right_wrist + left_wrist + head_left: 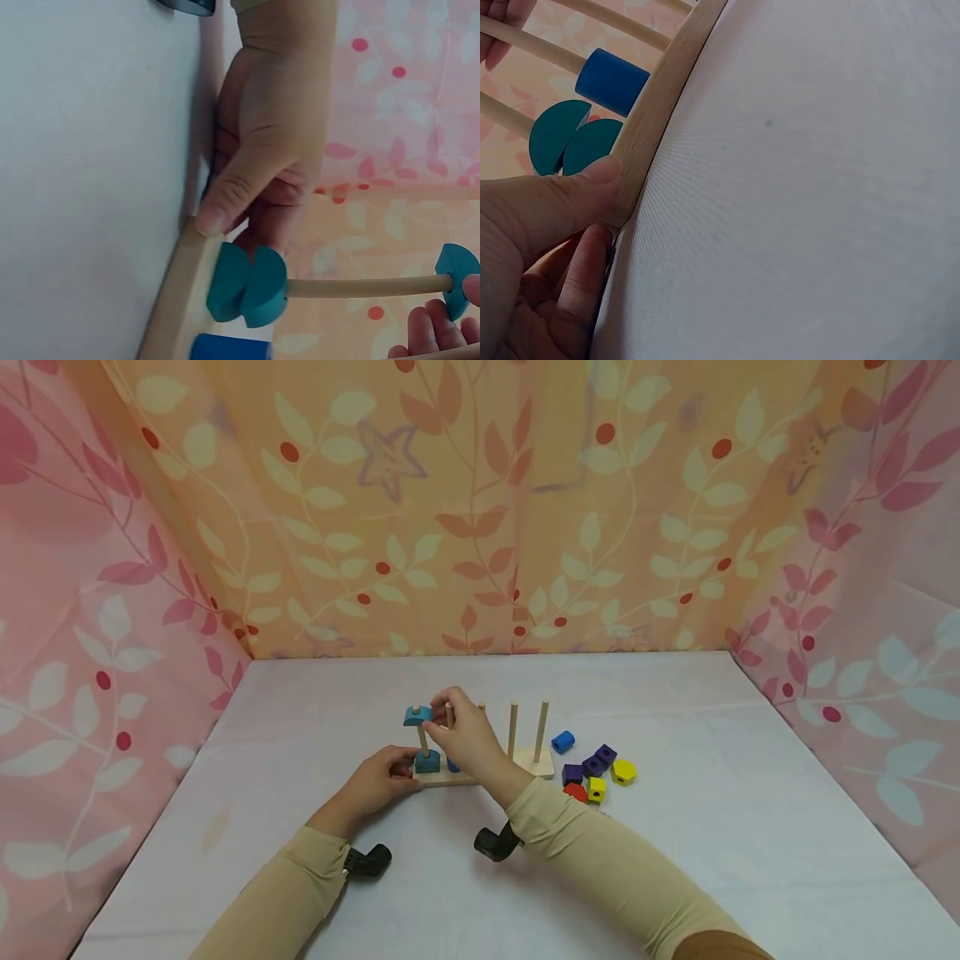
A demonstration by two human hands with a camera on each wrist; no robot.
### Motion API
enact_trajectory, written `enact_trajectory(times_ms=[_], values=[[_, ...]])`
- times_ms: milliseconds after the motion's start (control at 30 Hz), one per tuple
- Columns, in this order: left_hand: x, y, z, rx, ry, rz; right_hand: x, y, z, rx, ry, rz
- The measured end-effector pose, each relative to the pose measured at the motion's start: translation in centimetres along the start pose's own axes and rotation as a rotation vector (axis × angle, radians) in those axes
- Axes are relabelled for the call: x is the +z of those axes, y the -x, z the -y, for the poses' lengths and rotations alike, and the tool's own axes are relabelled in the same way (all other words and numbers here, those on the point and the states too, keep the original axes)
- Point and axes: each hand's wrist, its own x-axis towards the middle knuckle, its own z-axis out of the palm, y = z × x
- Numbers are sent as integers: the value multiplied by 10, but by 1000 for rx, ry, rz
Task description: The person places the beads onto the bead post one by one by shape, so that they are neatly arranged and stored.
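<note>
A pale wooden base (447,782) with several upright pegs stands on the table. My left hand (378,778) grips its left end, thumb on the base's edge (641,142) in the left wrist view. My right hand (467,735) pinches a teal half-round block (417,717) at the top of the leftmost peg, whose tip shows through the block's hole. Two more teal half-round blocks (262,289) sit at the foot of that peg. Beside them, a blue cylinder (613,81) is on the second peg. In the head view, my right hand partly hides the middle pegs.
Right of the base lie a loose blue cylinder (563,742), several purple blocks (573,774), a yellow hexagonal block (623,772), a yellow cube (596,789) and a red block (576,792). Floral cloth (480,527) walls the table's back and sides.
</note>
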Motion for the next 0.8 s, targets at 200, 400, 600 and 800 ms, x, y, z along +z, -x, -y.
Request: enact_trajectory(times_ms=[200,400,600,800], values=[[-1,0,0,-4,-7,7,9,1,-13,48,-59,-25],[-1,0,3,-3,-5,11,18,4,-28,89,-30,-34],[-1,-1,3,1,17,16,24,8,-40,116,-8,-34],[0,-1,3,12,29,10,26,9,-44,104,26,-36]])
